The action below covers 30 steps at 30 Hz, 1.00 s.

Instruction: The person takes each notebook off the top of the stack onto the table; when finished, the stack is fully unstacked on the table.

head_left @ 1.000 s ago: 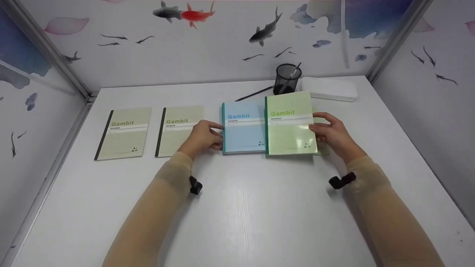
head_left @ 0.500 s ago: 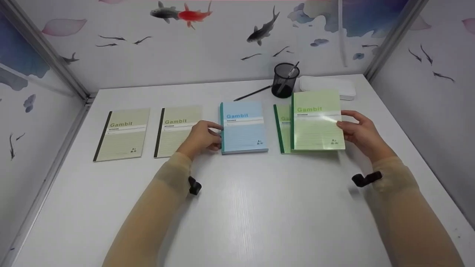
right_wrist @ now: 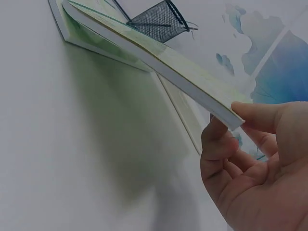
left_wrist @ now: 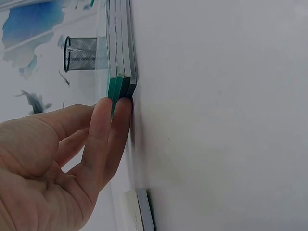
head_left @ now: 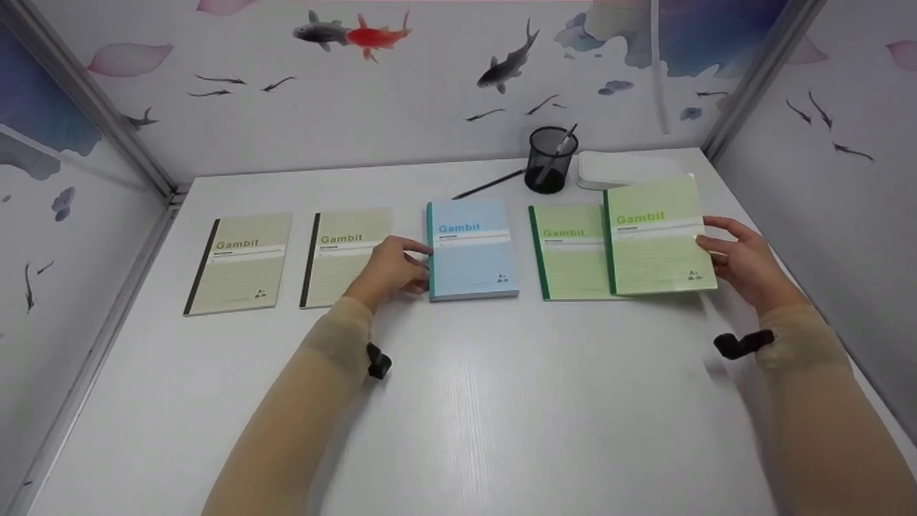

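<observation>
My right hand (head_left: 745, 258) pinches a green Gambit notebook (head_left: 655, 240) by its right edge. That notebook slants upward, its dark green spine overlapping another green notebook (head_left: 573, 269) lying flat. In the right wrist view, thumb and fingers grip the corner of the held notebook (right_wrist: 159, 60), and its shadow falls on the table. Blue notebooks (head_left: 473, 251) lie in a neat stack at the middle. Extended fingers of my left hand (head_left: 392, 266) touch the teal spine side of the stack (left_wrist: 120, 48), as the left wrist view shows.
Two beige notebooks with black spines, the outer one (head_left: 240, 265) and the inner one (head_left: 337, 269), lie at left. Behind the row are a black mesh pen cup (head_left: 550, 161), a dark pencil (head_left: 487, 184) and a white case (head_left: 623, 166). Walls enclose the white table (head_left: 458, 416).
My right hand has carried the green notebook rightward from over the blue stack, past the flat green notebook, which is now uncovered on its left part. My left hand stays at the blue stack.
</observation>
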Tool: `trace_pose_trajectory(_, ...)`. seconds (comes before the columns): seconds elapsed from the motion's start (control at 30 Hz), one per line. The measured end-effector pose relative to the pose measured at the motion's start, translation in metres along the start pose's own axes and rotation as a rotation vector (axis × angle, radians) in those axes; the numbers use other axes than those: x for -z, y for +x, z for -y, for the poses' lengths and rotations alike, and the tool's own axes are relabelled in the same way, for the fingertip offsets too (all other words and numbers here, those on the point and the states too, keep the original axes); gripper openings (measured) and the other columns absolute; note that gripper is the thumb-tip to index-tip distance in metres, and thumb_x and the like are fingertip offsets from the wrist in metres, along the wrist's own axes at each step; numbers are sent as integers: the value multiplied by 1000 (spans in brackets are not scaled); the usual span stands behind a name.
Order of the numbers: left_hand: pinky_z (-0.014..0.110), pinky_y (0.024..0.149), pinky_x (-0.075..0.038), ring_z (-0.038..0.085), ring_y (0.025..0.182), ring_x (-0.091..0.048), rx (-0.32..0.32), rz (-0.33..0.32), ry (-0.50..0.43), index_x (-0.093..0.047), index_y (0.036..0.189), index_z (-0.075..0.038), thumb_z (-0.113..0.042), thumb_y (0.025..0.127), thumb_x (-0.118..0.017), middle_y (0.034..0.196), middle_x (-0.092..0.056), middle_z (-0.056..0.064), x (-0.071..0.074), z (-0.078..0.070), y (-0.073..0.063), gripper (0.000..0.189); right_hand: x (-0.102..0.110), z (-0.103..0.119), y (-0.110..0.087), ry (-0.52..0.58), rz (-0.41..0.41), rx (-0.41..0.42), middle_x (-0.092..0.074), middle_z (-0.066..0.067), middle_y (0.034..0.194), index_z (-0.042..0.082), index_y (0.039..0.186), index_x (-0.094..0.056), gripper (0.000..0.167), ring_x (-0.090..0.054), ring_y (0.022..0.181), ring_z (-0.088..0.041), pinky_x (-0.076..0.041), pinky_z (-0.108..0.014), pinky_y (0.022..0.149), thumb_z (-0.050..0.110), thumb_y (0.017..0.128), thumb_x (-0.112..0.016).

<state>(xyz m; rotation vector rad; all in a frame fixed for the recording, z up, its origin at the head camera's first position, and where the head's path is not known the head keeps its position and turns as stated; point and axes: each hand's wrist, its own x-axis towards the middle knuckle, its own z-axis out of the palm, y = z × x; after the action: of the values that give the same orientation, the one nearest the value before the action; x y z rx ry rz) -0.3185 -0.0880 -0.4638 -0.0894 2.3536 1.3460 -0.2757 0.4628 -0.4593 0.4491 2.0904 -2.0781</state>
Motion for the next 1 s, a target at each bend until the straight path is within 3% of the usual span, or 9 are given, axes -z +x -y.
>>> trace_pose_trajectory(0.3,29,73,-64,21,89,-75,0,6,-11,-63,138,-12,-2,93,-71,113,-70,11,-1,-2,-1,47,18,2,1,33,-4,-35,-74,12,96,25,147,-46,52,-71,81,-8,-57,-23,69,21,101,-68)
trace_pose_trajectory(0.7,28,70,-64,20,85,-75,-7,10,-2,-63,139,-8,0,92,-70,113,-70,13,0,-4,0,48,26,-1,9,-271,-74,-47,-67,23,93,27,158,-37,60,-66,84,2,-56,-18,74,37,103,-61)
trace_pose_trajectory(0.87,28,72,-64,21,86,-75,-11,6,4,-63,138,-9,-1,93,-70,113,-70,12,-1,-4,-2,46,28,-5,14,-378,-80,-27,-62,26,97,21,164,-30,68,-63,88,5,-56,-18,76,41,105,-57)
trace_pose_trajectory(1.0,28,73,-64,21,88,-75,-2,-3,7,-63,137,-10,-2,94,-70,113,-70,11,-2,-5,-3,45,29,-8,17,-494,-129,-4,-57,16,111,14,163,-31,70,-58,90,6,-53,-17,77,43,105,-56)
